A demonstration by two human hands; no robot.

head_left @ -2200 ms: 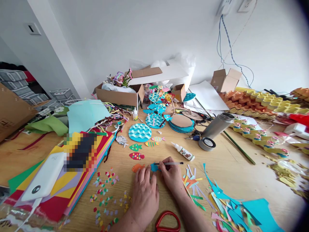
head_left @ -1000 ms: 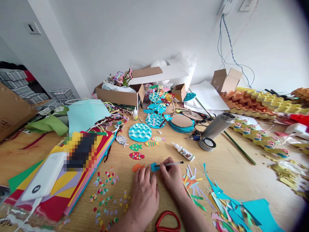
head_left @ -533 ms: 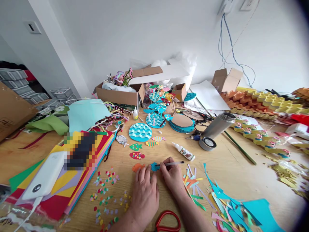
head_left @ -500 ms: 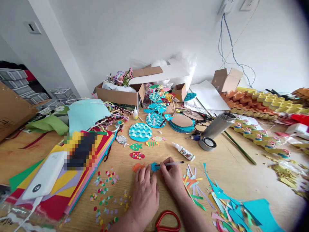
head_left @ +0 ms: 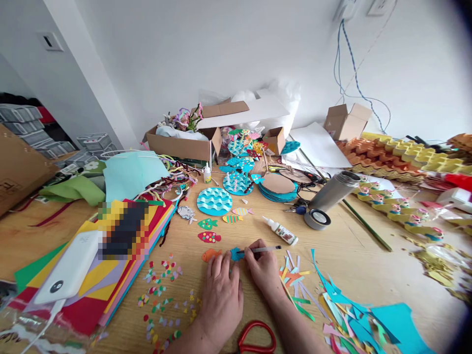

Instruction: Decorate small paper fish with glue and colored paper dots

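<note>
My right hand is closed around a pen, its tip touching a blue paper fish. Flat on the table lies my left hand, fingers stretched out, their tips at the near edge of the blue fish and beside an orange paper fish. Above them are a red dotted fish, a green fish and two striped fish. Red-handled scissors lie between my forearms, blades hidden below the picture. A white glue bottle rests on its side beyond my right hand.
Small paper dots scatter at left, near coloured paper sheets under a white power bank. Paper strips and blue scraps lie at right. A steel flask and a round wavy blue disc sit further back.
</note>
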